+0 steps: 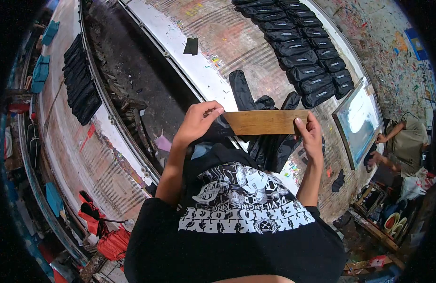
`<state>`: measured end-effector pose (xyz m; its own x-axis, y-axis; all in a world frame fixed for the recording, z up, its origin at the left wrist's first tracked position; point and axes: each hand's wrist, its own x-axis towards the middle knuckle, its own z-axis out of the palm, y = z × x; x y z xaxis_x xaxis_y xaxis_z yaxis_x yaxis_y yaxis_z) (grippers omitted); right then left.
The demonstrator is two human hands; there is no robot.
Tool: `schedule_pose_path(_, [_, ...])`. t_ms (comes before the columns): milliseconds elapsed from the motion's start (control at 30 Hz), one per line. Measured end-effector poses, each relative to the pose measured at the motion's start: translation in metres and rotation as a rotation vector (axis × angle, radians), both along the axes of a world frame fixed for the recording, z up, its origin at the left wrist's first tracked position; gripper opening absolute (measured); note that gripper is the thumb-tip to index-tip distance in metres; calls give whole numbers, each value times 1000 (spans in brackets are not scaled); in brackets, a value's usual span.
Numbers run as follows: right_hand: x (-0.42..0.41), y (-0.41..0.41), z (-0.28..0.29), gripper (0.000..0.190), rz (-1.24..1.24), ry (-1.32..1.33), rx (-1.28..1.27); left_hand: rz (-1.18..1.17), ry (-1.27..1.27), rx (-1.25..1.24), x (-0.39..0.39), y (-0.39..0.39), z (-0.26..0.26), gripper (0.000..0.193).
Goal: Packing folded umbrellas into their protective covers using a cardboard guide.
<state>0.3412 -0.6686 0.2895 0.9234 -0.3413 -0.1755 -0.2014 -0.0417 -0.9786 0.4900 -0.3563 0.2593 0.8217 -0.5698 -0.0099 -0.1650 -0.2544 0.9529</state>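
Observation:
A flat brown wooden board with one slanted end lies level in front of my chest. My right hand grips its squared end, thumb on the near face. At the slanted end, my left hand has thumb and fingertips together beside a piece of black fabric; whether it pinches the fabric or the board's corner cannot be told. Behind and below the board, loose black fabric pouches lie on the long work table. Beyond them, black pouches with white print are laid in overlapping rows.
A framed printing screen rests at the table's right edge, near a co-worker. A small black patch lies near the table's left rail. On the left, a second table carries stacked black pieces. Red fabric lies lower left.

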Motion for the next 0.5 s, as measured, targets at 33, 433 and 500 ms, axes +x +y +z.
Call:
schedule_pose_path(33, [0,0,1,20,-2,0,0,-30,9,24,-1,0,5,21])
schedule_pose_path(433, [11,13,31,20,205,-212,-479,16,-488,246,-3,-2,-8,10])
schedule_pose_path(500, [11,21,37,22,256,-234,-591,7,-522,288,-7,-3,-8,9])
